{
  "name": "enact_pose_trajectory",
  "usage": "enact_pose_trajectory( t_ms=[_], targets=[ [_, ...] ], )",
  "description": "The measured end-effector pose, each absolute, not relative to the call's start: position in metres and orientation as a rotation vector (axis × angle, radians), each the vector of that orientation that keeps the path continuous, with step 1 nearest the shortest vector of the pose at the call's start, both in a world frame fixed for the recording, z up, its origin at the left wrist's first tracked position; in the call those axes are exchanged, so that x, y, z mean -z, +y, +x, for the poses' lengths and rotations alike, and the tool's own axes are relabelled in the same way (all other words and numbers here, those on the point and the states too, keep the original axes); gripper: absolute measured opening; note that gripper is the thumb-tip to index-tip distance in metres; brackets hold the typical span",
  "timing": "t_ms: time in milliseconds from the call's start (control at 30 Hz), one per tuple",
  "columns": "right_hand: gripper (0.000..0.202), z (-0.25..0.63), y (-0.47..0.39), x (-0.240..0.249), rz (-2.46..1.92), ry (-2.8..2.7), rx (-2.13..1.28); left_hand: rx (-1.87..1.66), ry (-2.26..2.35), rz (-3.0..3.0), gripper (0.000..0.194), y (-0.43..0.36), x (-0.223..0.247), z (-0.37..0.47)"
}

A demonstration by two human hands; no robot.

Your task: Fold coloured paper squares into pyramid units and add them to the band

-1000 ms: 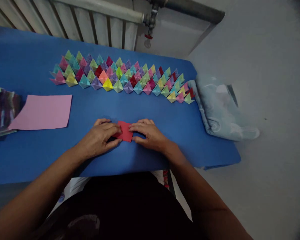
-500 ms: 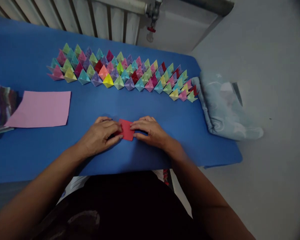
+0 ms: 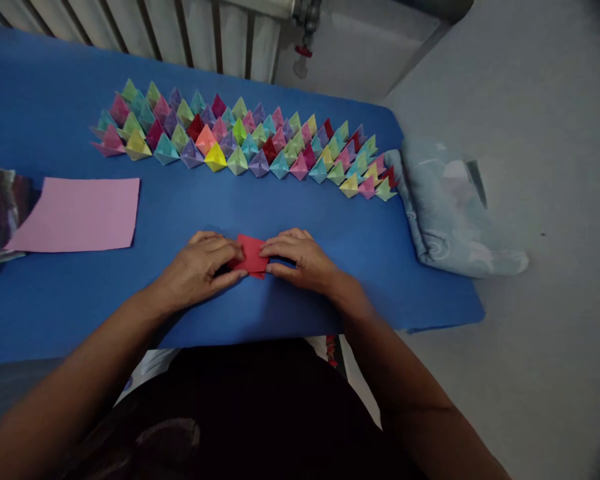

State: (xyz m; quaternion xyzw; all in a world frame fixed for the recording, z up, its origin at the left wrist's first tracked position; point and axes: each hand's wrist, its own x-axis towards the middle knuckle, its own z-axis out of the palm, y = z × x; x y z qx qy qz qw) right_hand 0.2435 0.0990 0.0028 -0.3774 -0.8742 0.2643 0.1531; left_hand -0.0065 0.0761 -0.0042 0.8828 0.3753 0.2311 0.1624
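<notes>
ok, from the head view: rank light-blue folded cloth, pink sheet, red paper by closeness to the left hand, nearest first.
1. Red paper: at the left hand's fingertips, on its right side.
2. Pink sheet: off to the hand's left, a bare stretch of table between.
3. Light-blue folded cloth: far right, by the table's right end.

this is looking like a room in a home. a ribbed radiator point(image 3: 201, 37) is standing behind the blue table point(image 3: 205, 200), with a red-handled valve point(image 3: 306, 20) sitting at its end. a folded cloth point(image 3: 443, 220) is lying at the table's right end, beside a plain grey wall point(image 3: 545, 133), and colourful paper shapes point(image 3: 238, 162) are standing in rows.
</notes>
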Motion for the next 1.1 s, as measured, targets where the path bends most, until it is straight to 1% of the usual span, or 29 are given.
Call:
enact_pose_trajectory(
  t_ms=[233,433,767,1100],
  targets=[
    [0.023,0.243,0.098,-0.005,-1.093,-2.485,-0.779,-0.672,1.054,2.559,0.024,0.077,0.002,-0.006],
    [0.021,0.241,0.099,-0.003,-1.114,-2.465,-0.767,-0.684,1.065,2.570,0.028,0.076,0.004,-0.006],
    [0.017,0.237,0.099,-0.001,-1.135,-2.456,-0.692,-0.647,1.114,2.524,0.023,0.077,0.002,-0.006],
    [0.022,0.235,0.097,0.004,-1.173,-2.459,-0.621,-0.768,1.155,2.648,0.020,0.069,0.002,0.005]
  ],
)
